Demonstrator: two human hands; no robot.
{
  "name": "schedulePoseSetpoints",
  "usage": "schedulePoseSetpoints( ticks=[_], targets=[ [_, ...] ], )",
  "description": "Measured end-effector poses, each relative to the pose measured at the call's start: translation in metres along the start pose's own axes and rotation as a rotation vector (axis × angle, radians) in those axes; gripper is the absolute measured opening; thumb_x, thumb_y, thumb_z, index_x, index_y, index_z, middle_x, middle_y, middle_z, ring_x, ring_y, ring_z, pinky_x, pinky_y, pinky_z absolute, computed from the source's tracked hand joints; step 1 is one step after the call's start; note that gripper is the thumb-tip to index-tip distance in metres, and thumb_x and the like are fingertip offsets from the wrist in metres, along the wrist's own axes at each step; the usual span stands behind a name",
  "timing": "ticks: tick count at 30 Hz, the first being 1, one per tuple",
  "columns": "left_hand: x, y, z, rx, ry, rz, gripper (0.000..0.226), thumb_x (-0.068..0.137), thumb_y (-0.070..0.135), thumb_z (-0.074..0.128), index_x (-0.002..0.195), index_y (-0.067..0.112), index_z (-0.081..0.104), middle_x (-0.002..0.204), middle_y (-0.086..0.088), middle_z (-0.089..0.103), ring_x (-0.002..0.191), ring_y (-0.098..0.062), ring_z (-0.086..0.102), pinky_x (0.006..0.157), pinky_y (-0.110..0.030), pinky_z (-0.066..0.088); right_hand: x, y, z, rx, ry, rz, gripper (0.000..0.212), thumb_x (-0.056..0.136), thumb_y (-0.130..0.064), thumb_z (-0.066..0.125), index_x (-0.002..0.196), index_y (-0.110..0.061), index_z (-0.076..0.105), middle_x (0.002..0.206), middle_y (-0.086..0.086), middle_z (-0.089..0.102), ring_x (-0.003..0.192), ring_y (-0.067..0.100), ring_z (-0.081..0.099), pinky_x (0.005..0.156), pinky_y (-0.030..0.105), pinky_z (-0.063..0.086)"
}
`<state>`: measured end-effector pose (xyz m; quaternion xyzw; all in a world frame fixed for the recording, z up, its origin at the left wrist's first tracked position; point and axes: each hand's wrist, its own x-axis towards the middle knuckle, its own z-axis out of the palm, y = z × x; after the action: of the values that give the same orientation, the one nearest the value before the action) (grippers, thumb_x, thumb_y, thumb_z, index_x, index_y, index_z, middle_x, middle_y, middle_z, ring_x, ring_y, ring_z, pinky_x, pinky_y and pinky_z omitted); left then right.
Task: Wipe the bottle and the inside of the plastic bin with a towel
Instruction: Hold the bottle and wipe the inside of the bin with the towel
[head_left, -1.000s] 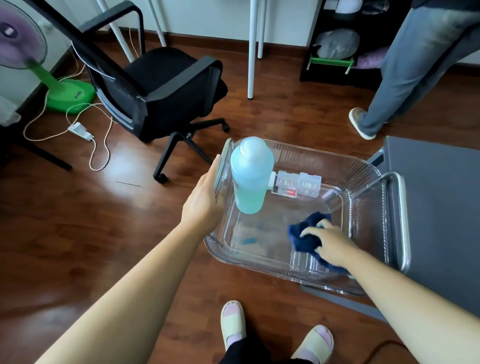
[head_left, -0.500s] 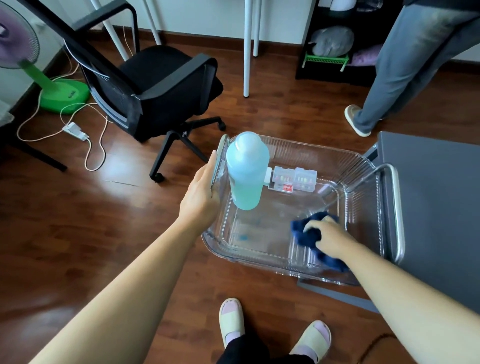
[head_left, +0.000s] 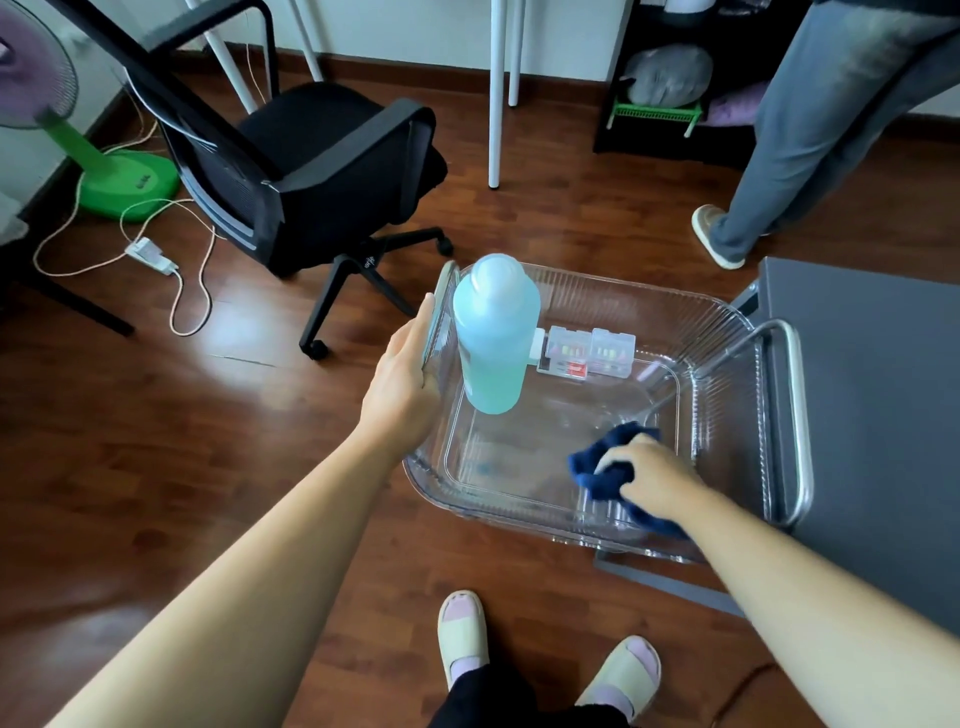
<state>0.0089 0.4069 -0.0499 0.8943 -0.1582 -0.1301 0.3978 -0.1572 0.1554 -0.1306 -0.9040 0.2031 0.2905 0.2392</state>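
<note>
The right hand is clenched around a bunched dark blue towel and presses it onto the floor of the clear plastic bin near its front right corner. The fingertips sink into the cloth, and the towel's near end is hidden beneath the wrist. The left hand lies flat with straight fingers against the outside of the bin's left wall, grasping nothing. Its thumb is out of sight, so whether it hooks over the rim cannot be told. The bottle, pale blue with blue-green liquid, stands upright inside the bin at the back left corner, just beside the left hand with the wall between them. Two small clear boxes sit by the back wall, right next to the bottle; their contents are too blurred to read. A metal handle and a grey surface border the bin's right side, and what the bin rests on is unclear. Another person's legs are cut off at the top right
</note>
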Motion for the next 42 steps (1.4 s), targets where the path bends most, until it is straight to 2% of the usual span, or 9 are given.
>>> schedulePoseSetpoints(
  ticks=[6, 10, 16, 21, 25, 30, 34, 38, 42],
  targets=[
    [0.002, 0.003, 0.003, -0.019, 0.017, 0.003, 0.066, 0.094, 0.01, 0.036, 0.147, 0.042, 0.013, 0.154, 0.011, 0.024, 0.139, -0.013, 0.025, 0.102, -0.027, 0.022, 0.022, -0.068, 0.031, 0.031, 0.071, -0.141, 0.054, 0.088, -0.012, 0.056, 0.136, -0.034, 0.049, 0.131, 0.008, 0.038, 0.116, 0.034, 0.049, 0.095, 0.037, 0.044],
    [-0.001, 0.002, 0.002, -0.048, -0.002, 0.003, 0.064, 0.096, 0.012, 0.036, 0.148, 0.04, 0.013, 0.154, 0.009, 0.023, 0.14, -0.014, 0.022, 0.106, -0.027, 0.019, 0.009, -0.065, 0.043, 0.029, -0.079, -0.266, 0.049, 0.084, -0.002, 0.05, 0.121, -0.032, 0.064, 0.111, 0.006, 0.046, 0.105, 0.028, 0.049, 0.087, 0.038, 0.044],
    [0.001, 0.007, 0.002, -0.053, -0.028, 0.011, 0.061, 0.098, 0.016, 0.036, 0.149, 0.039, 0.011, 0.155, 0.01, 0.021, 0.142, -0.012, 0.02, 0.112, -0.032, 0.02, -0.011, -0.003, -0.012, -0.117, -0.064, -0.056, 0.042, 0.08, -0.01, 0.049, 0.1, -0.042, 0.067, 0.108, -0.006, 0.047, 0.102, 0.022, 0.054, 0.077, 0.031, 0.039],
    [0.0, 0.008, 0.001, -0.131, -0.066, 0.015, 0.057, 0.1, 0.021, 0.035, 0.15, 0.035, 0.01, 0.156, 0.011, 0.018, 0.142, -0.007, 0.015, 0.112, -0.027, 0.015, 0.011, -0.096, 0.018, 0.002, -0.003, -0.418, 0.045, 0.08, -0.01, 0.053, 0.111, -0.04, 0.066, 0.11, -0.004, 0.046, 0.102, 0.021, 0.05, 0.079, 0.029, 0.037],
    [0.0, 0.004, 0.0, -0.146, -0.073, -0.024, 0.056, 0.1, 0.027, 0.032, 0.148, 0.042, 0.009, 0.155, 0.015, 0.019, 0.14, -0.004, 0.015, 0.109, -0.025, 0.014, 0.027, -0.136, 0.05, -0.211, 0.038, -0.522, 0.056, 0.085, 0.0, 0.048, 0.124, -0.039, 0.06, 0.133, -0.003, 0.044, 0.118, 0.026, 0.043, 0.085, 0.041, 0.048],
    [-0.001, 0.003, 0.0, -0.145, -0.066, -0.005, 0.057, 0.098, 0.028, 0.034, 0.148, 0.042, 0.011, 0.154, 0.017, 0.02, 0.14, -0.003, 0.017, 0.108, -0.026, 0.017, 0.019, -0.063, 0.024, -0.198, -0.079, -0.448, 0.045, 0.076, 0.005, 0.052, 0.093, -0.031, 0.073, 0.137, -0.007, 0.046, 0.12, 0.021, 0.047, 0.088, 0.031, 0.042],
    [-0.001, 0.008, 0.001, -0.18, -0.056, -0.008, 0.057, 0.095, 0.034, 0.033, 0.148, 0.04, 0.013, 0.154, 0.016, 0.021, 0.141, -0.006, 0.018, 0.113, -0.035, 0.02, 0.001, -0.001, -0.011, -0.292, -0.169, -0.183, 0.027, 0.069, -0.002, 0.055, 0.066, -0.029, 0.049, 0.115, -0.001, 0.051, 0.097, 0.026, 0.055, 0.074, 0.033, 0.041],
    [-0.002, 0.01, 0.0, -0.187, -0.052, -0.019, 0.056, 0.096, 0.034, 0.033, 0.147, 0.042, 0.013, 0.154, 0.016, 0.021, 0.141, -0.008, 0.022, 0.115, -0.044, 0.023, -0.001, -0.033, -0.001, -0.267, -0.133, -0.235, 0.011, 0.076, -0.012, 0.056, 0.079, -0.022, 0.052, 0.101, 0.002, 0.049, 0.086, 0.024, 0.048, 0.068, 0.033, 0.036],
    [-0.002, 0.007, -0.001, -0.153, -0.058, -0.012, 0.055, 0.097, 0.035, 0.032, 0.147, 0.044, 0.011, 0.154, 0.016, 0.021, 0.141, -0.008, 0.019, 0.116, -0.042, 0.021, 0.02, -0.11, 0.036, -0.251, 0.02, -0.574, 0.029, 0.09, -0.013, 0.05, 0.11, -0.028, 0.065, 0.138, -0.008, 0.046, 0.115, 0.025, 0.044, 0.089, 0.036, 0.044]
  ],
)
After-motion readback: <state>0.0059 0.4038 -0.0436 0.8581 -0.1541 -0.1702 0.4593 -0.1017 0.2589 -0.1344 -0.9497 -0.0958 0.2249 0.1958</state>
